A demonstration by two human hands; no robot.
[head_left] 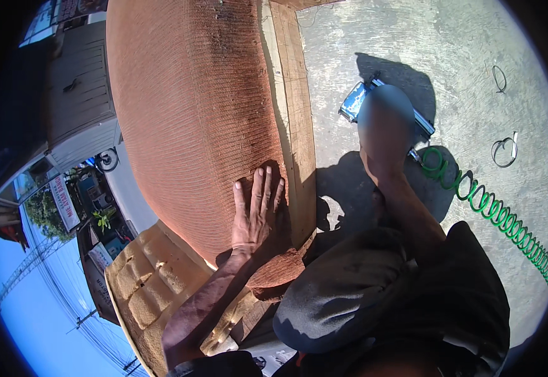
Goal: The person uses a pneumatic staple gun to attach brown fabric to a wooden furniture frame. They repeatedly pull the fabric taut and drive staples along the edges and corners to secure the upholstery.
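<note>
My left hand [258, 217] lies flat with its fingers stretched out on rust-orange ribbed fabric [192, 100]. The fabric covers a large rounded upholstered piece, and my fingertips are close to its wooden frame [300, 132]. Below my wrist a fold of the same fabric [275, 275] hangs over the frame's near end. To the right, my right hand [387, 125] is wrapped round a blue air staple gun [354, 100] held near the concrete floor. A blur hides the fingers and the tool's middle. A green coiled air hose [494, 210] runs from the tool.
Two thin strap loops [505, 151] lie on the concrete floor [362, 31] at right. A tan, worn foam-padded piece [145, 276] stands at lower left. My bent knee [343, 289] is close to the frame. Buildings, a parked wheel [106, 160] and a street are at far left.
</note>
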